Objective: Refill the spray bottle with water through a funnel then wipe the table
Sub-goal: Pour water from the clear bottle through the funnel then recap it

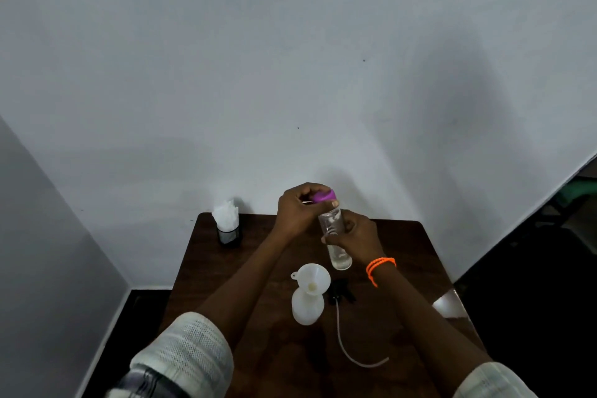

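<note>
A clear water bottle [336, 236] with a purple cap [324, 196] is held above the dark wooden table [245, 268]. My right hand [355, 234] grips its body. My left hand [298, 208] curls round the purple cap at its top. Nearer to me stands the white spray bottle [307, 305] with a white funnel [311, 278] seated in its neck. The black spray head [340, 292] lies beside it on the table, its pale tube [347, 349] trailing toward me.
A dark holder of white tissues [227, 223] stands at the table's far left corner. White walls close in behind and on the left. A pale object [449, 304] sits at the table's right edge. Dark floor lies to the right.
</note>
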